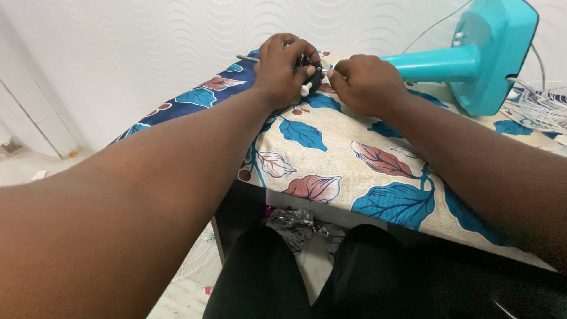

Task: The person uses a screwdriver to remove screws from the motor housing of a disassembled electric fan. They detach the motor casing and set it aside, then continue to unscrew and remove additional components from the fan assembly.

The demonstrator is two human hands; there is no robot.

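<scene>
My left hand (283,65) is closed around a small black motor part (313,75) with a white knob and a thin metal shaft sticking out to the left (247,58). It rests at the far side of the table. My right hand (365,82) is closed just to the right of the part, its fingertips pinching at the part's right side; what they pinch is hidden. A turquoise fan stand (472,56) lies on its side right behind my right hand, its neck pointing toward the hands.
The table wears a cream and navy leaf-print cloth (331,159). A white wire fan grille (546,106) lies at the far right with cables. Another grille (198,257) and crumpled foil (292,223) sit under the table by my knees. A white textured wall stands behind.
</scene>
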